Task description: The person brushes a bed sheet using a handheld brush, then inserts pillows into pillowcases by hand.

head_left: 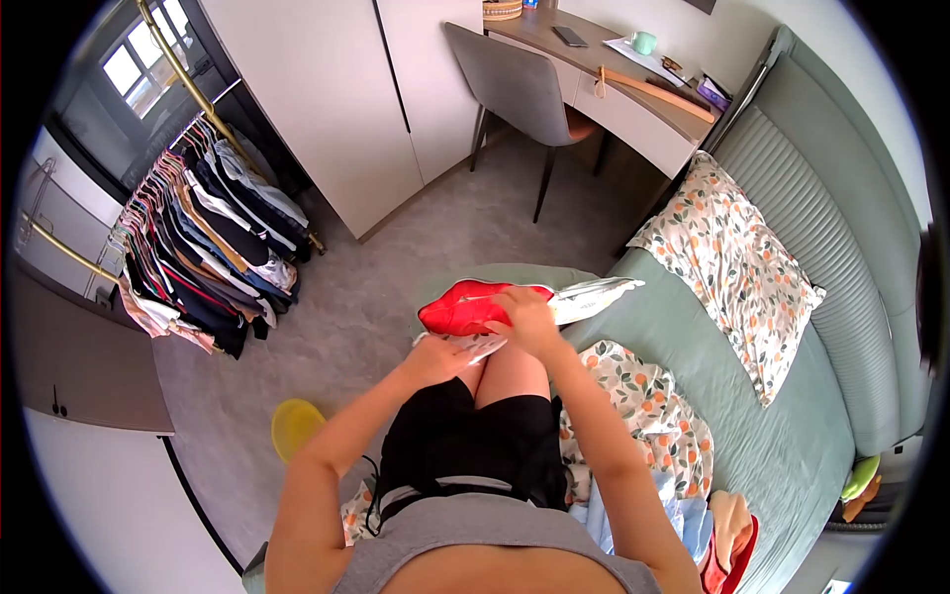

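Observation:
A bright red item (460,305), with a smooth surface and a pale line across it, lies over my lap. From its right side a white, partly printed bag-like piece (594,299) sticks out over the bed; whether the two are joined I cannot tell. My right hand (526,319) is closed on the red item's right part, fingers bent. Just below it, my left hand (443,358) grips the crinkled edge of whitish, plastic-looking material (479,349) along the near side of the red item. Some of both hands' fingertips are hidden.
I sit on a green bed (782,475) with an orange-print pillow (732,267), a matching rumpled cover (643,401) and folded clothes (683,520). A yellow bin (297,431), a full clothes rack (208,233), a grey chair (520,89) and a desk (623,74) surround it.

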Motion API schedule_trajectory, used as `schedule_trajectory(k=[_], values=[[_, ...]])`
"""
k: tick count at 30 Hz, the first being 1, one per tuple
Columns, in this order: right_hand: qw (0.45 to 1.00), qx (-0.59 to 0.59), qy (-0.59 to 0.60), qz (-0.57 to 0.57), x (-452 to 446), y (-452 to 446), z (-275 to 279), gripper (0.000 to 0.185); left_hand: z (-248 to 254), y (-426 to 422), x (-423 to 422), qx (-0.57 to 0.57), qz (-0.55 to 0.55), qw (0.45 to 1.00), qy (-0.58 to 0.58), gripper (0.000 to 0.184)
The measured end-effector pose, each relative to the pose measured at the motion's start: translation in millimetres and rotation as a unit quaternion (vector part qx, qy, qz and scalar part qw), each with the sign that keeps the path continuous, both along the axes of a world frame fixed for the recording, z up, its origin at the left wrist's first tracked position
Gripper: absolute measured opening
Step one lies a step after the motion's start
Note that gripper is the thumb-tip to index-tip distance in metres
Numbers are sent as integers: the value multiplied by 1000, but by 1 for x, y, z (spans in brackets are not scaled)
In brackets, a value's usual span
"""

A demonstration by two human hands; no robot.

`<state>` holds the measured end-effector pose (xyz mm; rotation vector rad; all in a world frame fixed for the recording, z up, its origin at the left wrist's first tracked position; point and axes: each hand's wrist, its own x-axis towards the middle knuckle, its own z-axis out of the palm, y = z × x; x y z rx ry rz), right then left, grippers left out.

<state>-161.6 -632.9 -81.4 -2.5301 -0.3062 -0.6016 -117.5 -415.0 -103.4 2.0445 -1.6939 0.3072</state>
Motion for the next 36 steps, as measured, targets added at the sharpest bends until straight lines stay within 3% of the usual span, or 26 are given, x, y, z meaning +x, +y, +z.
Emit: schedule_trajectory(k=[4,7,11,14,16,17,20,23,25,26,30,33,35,36], values=[[997,38,-12,71,21,35,-19,36,15,-11,-19,-17,21,1000,14,13],[974,-101,190,69,16,48,-50,36,29,-15,-37,22,23,999,44,15],[938,-163,297,72,26,46,-56,28,32,-20,-36,118,17,992,30,16],[961,-125,212,126,14,37,-67,17,41,-18,-12,165,61,980,90,24],[972,-49,190,133,3,37,-74,15,41,-20,-2,11,187,982,26,23],[970,-93,184,126,1,38,-78,15,39,-21,1,-66,245,967,-6,23],[983,-26,142,113,-6,43,-76,14,8,-14,10,-61,347,935,39,19],[982,-35,174,67,-8,49,-77,17,-9,-4,8,118,245,948,166,17],[987,-8,163,-17,-22,49,-88,14,13,1,-21,94,125,975,156,11],[994,38,99,-37,-25,52,-106,18,9,10,-32,104,109,971,185,12],[989,30,137,44,-47,47,-90,23,8,15,-49,118,96,968,201,11],[952,202,220,65,-50,13,-68,19,13,9,-47,141,91,971,169,11],[976,192,76,-66,-47,-12,-54,18,11,9,-43,117,79,977,160,12],[986,128,18,-109,-41,-32,-57,20,11,11,-41,106,75,980,154,12]])
